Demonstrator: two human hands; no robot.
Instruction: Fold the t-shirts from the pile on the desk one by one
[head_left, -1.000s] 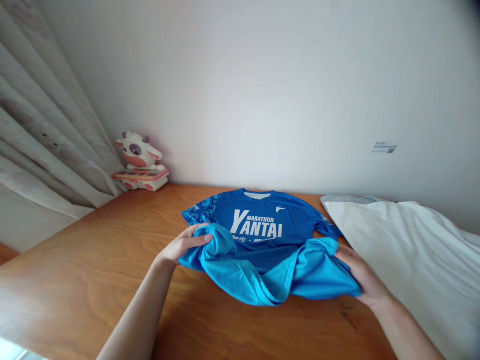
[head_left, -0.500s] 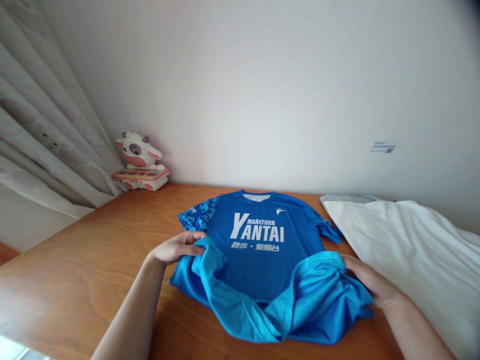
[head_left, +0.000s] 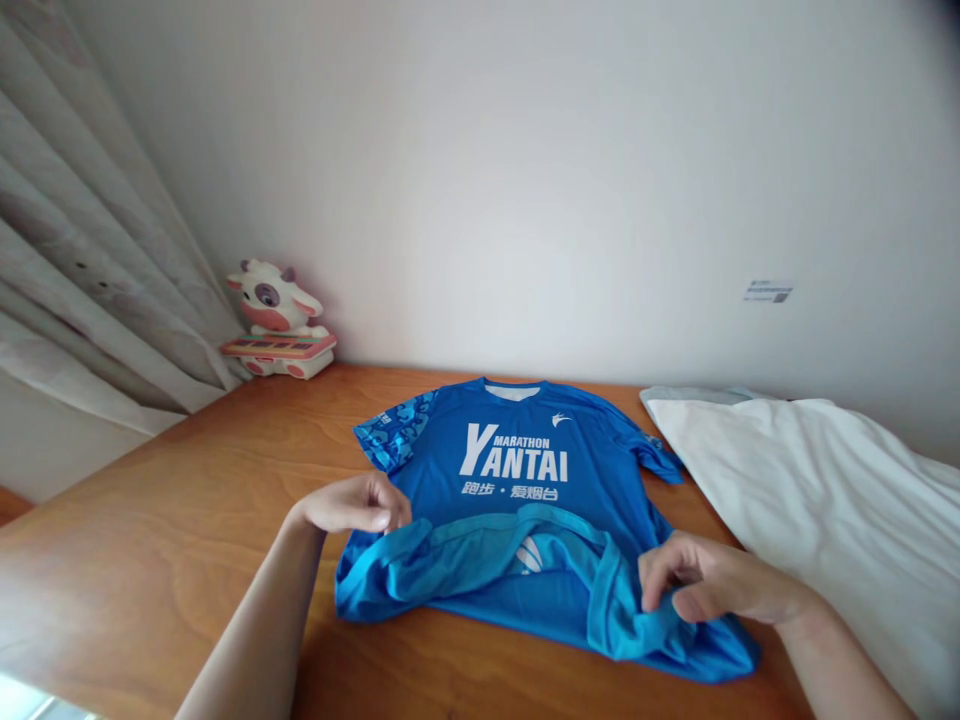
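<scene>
A blue short-sleeved T-shirt (head_left: 510, 540) lies front up, collar towards the wall, with white lettering on its chest. Its lower edge is turned up in a rumpled band, so the lighter blue inner side shows, with a bit of white print near the middle. At the left end of this band, my left hand (head_left: 360, 505) has its fingers curled closed on the cloth; the fingertips are partly hidden. My right hand (head_left: 720, 580) pinches the band's right end between thumb and fingers.
The T-shirt rests on a brown wooden table (head_left: 225, 520). White cloth (head_left: 810, 480) is spread at the right. A cow-shaped toy keyboard (head_left: 277, 325) stands at the back left, beside a pale curtain (head_left: 90, 250). A small label (head_left: 769, 291) is on the wall.
The lower edge of the T-shirt, which sagged towards me between the hands, now arches up and away over the front. My right hand has moved left and come over the cloth.
</scene>
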